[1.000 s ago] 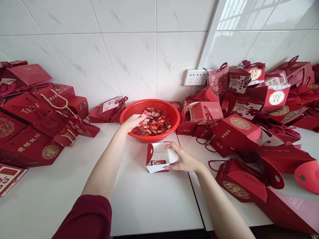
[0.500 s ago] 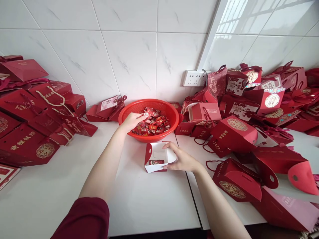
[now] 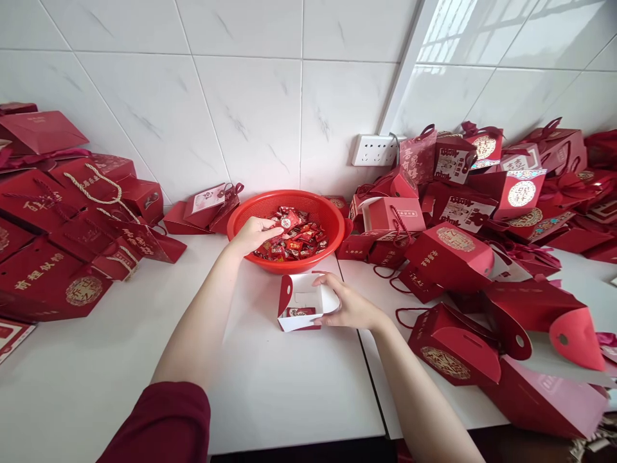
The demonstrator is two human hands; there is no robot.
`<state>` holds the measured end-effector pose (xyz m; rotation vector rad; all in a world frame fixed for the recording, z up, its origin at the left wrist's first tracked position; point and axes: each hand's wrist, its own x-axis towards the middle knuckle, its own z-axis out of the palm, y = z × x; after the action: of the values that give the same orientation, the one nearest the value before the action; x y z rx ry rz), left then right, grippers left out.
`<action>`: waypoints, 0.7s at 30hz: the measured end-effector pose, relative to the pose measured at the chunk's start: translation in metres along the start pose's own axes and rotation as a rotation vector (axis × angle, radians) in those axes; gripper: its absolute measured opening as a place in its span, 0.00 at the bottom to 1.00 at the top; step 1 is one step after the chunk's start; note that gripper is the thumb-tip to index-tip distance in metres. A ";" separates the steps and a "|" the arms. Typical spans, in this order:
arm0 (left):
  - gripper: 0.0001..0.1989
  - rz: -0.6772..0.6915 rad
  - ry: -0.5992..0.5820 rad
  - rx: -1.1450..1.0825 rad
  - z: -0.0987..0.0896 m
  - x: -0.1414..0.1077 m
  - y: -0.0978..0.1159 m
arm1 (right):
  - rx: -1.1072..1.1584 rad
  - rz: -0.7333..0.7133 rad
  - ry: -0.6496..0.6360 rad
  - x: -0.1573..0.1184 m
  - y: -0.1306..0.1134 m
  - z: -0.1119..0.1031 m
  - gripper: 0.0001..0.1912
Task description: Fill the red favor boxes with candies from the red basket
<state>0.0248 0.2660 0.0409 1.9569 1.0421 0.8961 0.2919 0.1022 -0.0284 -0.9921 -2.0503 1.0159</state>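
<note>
My left hand (image 3: 251, 236) reaches over the near left rim of a red plastic basket (image 3: 241, 212). Its thumb and fingers are closed at the edge of a red wrapped candy (image 3: 290, 221) with a pale round print. Many more wrapped candies (image 3: 306, 241) lie heaped in the basket. In front of the basket, my right hand (image 3: 348, 304) grips the right side of a small open gift box (image 3: 304, 283), red outside and white inside. Inside that box, near its front wall, lies a red item (image 3: 301, 312) with pale lettering.
Red gift boxes and bags are piled at left (image 3: 43, 270) and right (image 3: 450, 251) on the white table (image 3: 284, 392). One small box (image 3: 205, 206) sits left of the basket by the tiled wall. A power strip (image 3: 376, 150) is fixed above.
My left hand's fingertips and the candy at them have shifted slightly right and down. My right hand keeps its hold on the box. The whole view has drifted slightly.
</note>
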 end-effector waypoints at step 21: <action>0.20 0.070 -0.227 0.307 0.048 -0.103 0.059 | -0.104 -0.065 -0.012 -0.005 -0.011 -0.004 0.32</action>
<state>0.0422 0.1394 0.0428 2.2995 1.0288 0.5562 0.2942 0.0947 -0.0181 -0.9675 -2.1496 0.8913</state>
